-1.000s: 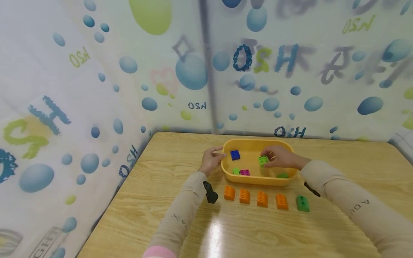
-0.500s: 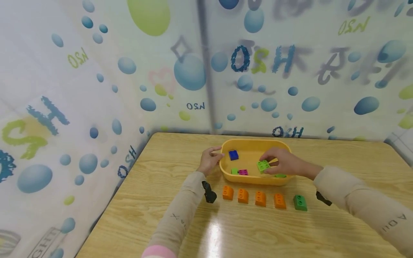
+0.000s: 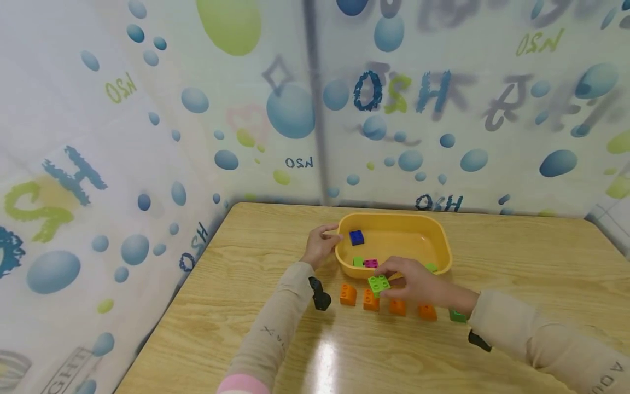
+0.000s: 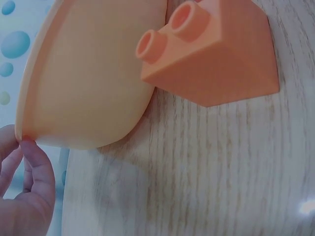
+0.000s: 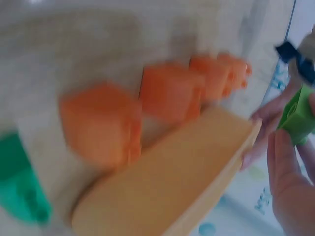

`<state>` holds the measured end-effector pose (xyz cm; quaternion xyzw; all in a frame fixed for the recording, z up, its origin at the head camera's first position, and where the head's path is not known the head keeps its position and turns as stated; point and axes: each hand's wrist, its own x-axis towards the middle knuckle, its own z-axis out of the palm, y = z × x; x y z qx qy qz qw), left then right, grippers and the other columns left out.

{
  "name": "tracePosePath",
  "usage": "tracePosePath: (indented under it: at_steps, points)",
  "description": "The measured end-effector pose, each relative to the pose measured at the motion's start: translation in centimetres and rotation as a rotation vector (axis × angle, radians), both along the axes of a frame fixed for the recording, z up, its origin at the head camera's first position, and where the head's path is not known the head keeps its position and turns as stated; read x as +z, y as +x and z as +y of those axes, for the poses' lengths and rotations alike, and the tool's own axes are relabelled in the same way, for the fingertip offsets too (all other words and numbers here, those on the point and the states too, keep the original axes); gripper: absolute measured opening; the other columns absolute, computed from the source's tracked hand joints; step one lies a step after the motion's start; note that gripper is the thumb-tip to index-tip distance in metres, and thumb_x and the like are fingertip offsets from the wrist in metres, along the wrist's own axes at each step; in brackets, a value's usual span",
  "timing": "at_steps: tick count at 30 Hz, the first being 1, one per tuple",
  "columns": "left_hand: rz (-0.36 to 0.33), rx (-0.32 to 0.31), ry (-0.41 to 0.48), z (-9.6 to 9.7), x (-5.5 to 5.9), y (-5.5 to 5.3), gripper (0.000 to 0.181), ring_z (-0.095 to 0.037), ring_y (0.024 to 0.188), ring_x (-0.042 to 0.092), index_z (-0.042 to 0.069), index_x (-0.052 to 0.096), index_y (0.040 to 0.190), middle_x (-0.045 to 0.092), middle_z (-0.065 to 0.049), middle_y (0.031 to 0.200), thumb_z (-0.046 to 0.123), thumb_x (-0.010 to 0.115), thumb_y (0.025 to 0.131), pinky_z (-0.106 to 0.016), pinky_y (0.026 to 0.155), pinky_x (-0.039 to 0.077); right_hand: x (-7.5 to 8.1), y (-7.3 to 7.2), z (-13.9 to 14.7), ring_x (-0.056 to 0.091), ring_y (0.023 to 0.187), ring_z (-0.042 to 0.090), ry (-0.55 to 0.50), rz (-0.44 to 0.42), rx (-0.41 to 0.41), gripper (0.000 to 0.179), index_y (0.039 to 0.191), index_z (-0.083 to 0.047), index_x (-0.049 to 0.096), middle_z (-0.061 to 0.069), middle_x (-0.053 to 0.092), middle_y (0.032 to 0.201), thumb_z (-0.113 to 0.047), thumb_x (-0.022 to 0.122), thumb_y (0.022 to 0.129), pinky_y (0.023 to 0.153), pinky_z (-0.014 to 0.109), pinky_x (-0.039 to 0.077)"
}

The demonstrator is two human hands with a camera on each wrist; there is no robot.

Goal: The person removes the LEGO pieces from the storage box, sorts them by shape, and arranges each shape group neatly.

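Note:
My right hand (image 3: 418, 282) pinches a lime green toy building brick (image 3: 378, 284) by its sides, studs up, above the table just in front of the yellow tub (image 3: 394, 236). At the tub's left end, my left hand (image 3: 319, 247) grips the rim between thumb and fingers, as the left wrist view shows close up. Inside the tub lie a blue brick (image 3: 356, 237), a magenta brick (image 3: 371, 263), a light green brick (image 3: 358, 261) beside it, and another green piece (image 3: 431, 267) at the right, partly hidden.
Several orange sloped bricks (image 3: 347, 294) stand in a row along the tub's front side, some partly covered by the right hand. A dark green brick (image 3: 457, 316) ends the row at the right. Behind the wooden table (image 3: 275, 235) rises a patterned wall.
The right hand has lifted the lime green brick out of the tub and carried it toward me and left, over the orange row. The left hand has stayed at the rim.

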<state>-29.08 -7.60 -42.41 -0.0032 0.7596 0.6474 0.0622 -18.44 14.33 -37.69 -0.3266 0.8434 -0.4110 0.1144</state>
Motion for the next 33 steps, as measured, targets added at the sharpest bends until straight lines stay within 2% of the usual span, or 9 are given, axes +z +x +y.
tracePosePath:
  at_steps: [3, 6, 11, 14, 18, 21, 27, 33]
  points:
    - [-0.002, -0.011, -0.005, 0.1, 0.0, 0.1, 0.036, -0.035, 0.089, 0.058, 0.004, 0.056, 0.118, 0.061, -0.017, 0.093, 0.007, 0.062, 0.082, -0.030, 0.067, 0.052, -0.8, 1.2, -0.7, 0.055, 0.093, 0.021, -0.033, 0.008, 0.022, 0.033, 0.109, 0.001, 0.057, 0.008, 0.055, 0.102, -0.009, 0.067, 0.079, 0.078, 0.030, 0.049]
    - [-0.008, -0.015, -0.005, 0.3, 0.0, 0.1, 0.037, -0.036, 0.090, 0.058, 0.004, 0.056, 0.119, 0.061, -0.016, 0.093, 0.007, 0.062, 0.082, -0.030, 0.066, 0.052, -1.8, 2.2, -1.4, 0.054, 0.094, 0.020, -0.069, -0.038, 0.039, 0.034, 0.111, 0.003, 0.056, 0.009, 0.054, 0.104, -0.006, 0.065, 0.080, 0.079, 0.030, 0.049]
    - [-0.020, -0.004, -0.007, 0.4, 0.0, 0.0, 0.037, -0.035, 0.090, 0.058, 0.006, 0.057, 0.118, 0.061, -0.016, 0.092, 0.007, 0.063, 0.082, -0.030, 0.067, 0.052, -3.8, 3.3, -2.8, 0.053, 0.093, 0.014, -0.092, -0.067, 0.054, 0.034, 0.112, 0.005, 0.056, 0.006, 0.054, 0.103, -0.009, 0.063, 0.081, 0.080, 0.027, 0.048]
    - [-0.019, -0.002, -0.010, 0.3, 0.0, 0.0, 0.036, -0.034, 0.091, 0.058, 0.006, 0.057, 0.118, 0.061, -0.016, 0.093, 0.008, 0.063, 0.082, -0.030, 0.068, 0.052, -5.0, 3.5, -3.5, 0.054, 0.091, 0.014, -0.094, -0.035, 0.065, 0.034, 0.108, 0.006, 0.057, 0.008, 0.057, 0.102, -0.010, 0.065, 0.080, 0.079, 0.024, 0.048]
    - [-0.018, 0.000, -0.011, 0.1, 0.0, -0.2, 0.036, -0.033, 0.091, 0.058, 0.006, 0.057, 0.118, 0.062, -0.016, 0.094, 0.008, 0.063, 0.082, -0.030, 0.068, 0.052, -6.0, 3.5, -4.4, 0.055, 0.091, 0.013, -0.051, -0.051, 0.046, 0.037, 0.109, 0.003, 0.058, 0.006, 0.058, 0.103, -0.018, 0.067, 0.080, 0.079, 0.023, 0.048]
    - [-0.019, 0.001, -0.008, 0.1, 0.1, -0.3, 0.036, -0.033, 0.091, 0.058, 0.006, 0.057, 0.117, 0.062, -0.016, 0.093, 0.007, 0.063, 0.082, -0.030, 0.068, 0.052, -6.4, 3.5, -5.0, 0.055, 0.089, 0.012, -0.014, -0.060, 0.021, 0.039, 0.109, 0.001, 0.059, 0.002, 0.056, 0.100, -0.022, 0.068, 0.078, 0.077, 0.024, 0.048]
    - [-0.027, 0.001, 0.000, -0.1, 0.1, -0.4, 0.036, -0.032, 0.090, 0.058, 0.007, 0.058, 0.117, 0.061, -0.015, 0.092, 0.007, 0.064, 0.081, -0.029, 0.067, 0.052, -7.0, 3.6, -6.4, 0.051, 0.080, 0.011, 0.018, -0.001, -0.028, 0.036, 0.103, -0.002, 0.062, -0.003, 0.053, 0.090, -0.020, 0.072, 0.073, 0.071, 0.022, 0.045]
    - [-0.024, 0.000, 0.003, -0.2, 0.1, -0.2, 0.036, -0.033, 0.090, 0.058, 0.006, 0.058, 0.117, 0.060, -0.014, 0.091, 0.007, 0.063, 0.082, -0.029, 0.066, 0.052, -7.4, 3.7, -7.2, 0.051, 0.083, 0.010, 0.037, 0.037, -0.073, 0.037, 0.102, -0.004, 0.062, -0.001, 0.056, 0.095, -0.022, 0.073, 0.072, 0.074, 0.024, 0.045]
